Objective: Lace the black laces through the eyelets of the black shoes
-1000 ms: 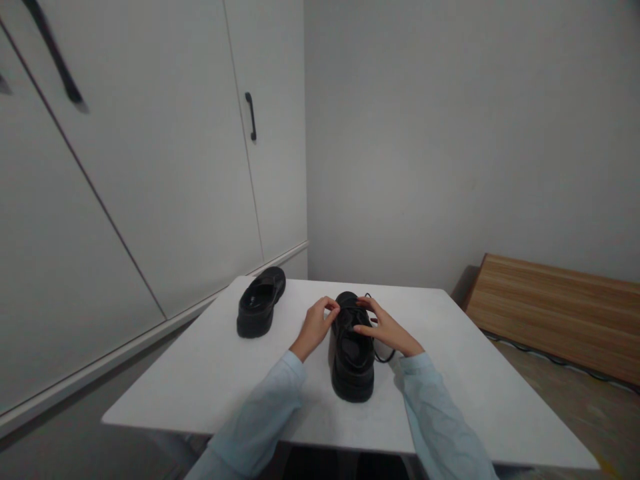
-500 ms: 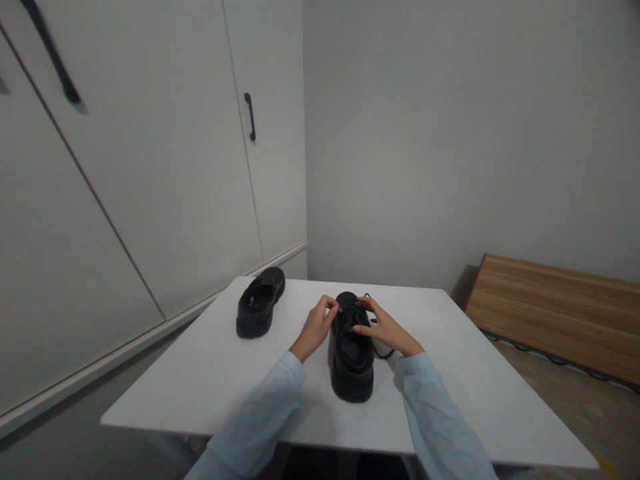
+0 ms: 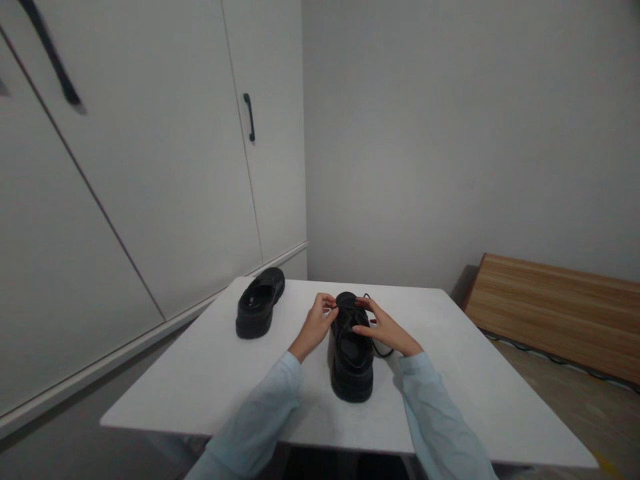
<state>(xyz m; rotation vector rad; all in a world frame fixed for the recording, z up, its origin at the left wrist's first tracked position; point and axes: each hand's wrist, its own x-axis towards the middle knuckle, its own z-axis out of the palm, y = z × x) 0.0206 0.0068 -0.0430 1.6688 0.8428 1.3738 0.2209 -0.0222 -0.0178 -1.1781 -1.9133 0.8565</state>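
Head view: 1 black chunky leather shoe (image 3: 351,357) sits mid white table (image 3: 210,373), between both hands.
Left hand (image 3: 316,325): pinching the thin black lace (image 3: 379,349) at the shoe's toe end.
Right hand (image 3: 385,328): pinching lace too.
Done: lace not tied yet, I think.
Left: second black shoe (image 3: 259,309), untouched, well apart.

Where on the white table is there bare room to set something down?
Bare: the right side of the white table, beyond the right hand; and the near-left corner, below the far black shoe. Crowded: the middle, where both hands work the laces of the near black shoe; left hand.
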